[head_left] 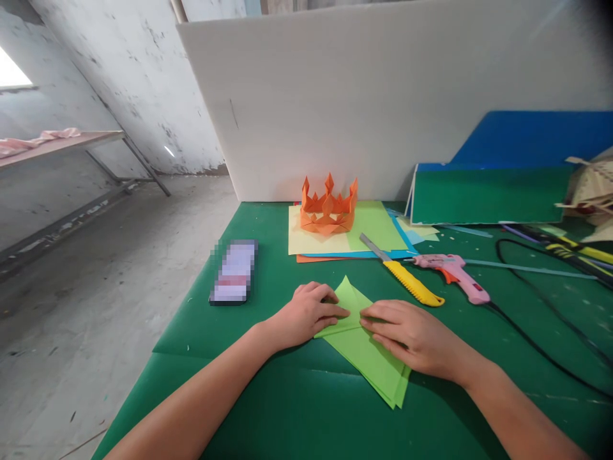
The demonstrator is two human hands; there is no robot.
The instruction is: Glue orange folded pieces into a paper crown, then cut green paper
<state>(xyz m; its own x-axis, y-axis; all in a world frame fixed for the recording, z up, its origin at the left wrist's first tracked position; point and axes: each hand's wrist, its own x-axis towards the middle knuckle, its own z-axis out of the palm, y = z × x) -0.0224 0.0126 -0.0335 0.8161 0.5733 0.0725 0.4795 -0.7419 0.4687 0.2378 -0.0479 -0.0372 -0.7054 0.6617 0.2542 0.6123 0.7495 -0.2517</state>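
Observation:
A folded sheet of light green paper (378, 364) lies on the green table between my hands, with a pointed tip at the top and layered corners toward me. My left hand (306, 314) holds the paper's left side, its fingers bent and their tips pressed on the surface. From the right, my right hand (407, 329) holds it down with fingers close together near a crease. An orange paper crown (328, 214) stands beyond my hands on a stack of coloured sheets (378, 230). Right of the stack is a yellow utility knife (412, 281), its blade extended.
A pink glue gun (454, 271) with a black cord lies to the right. At the left is a phone (234, 271). Behind stand a white board (383, 83) and a green folded board (488, 195). Paper strips and tools lie at the far right.

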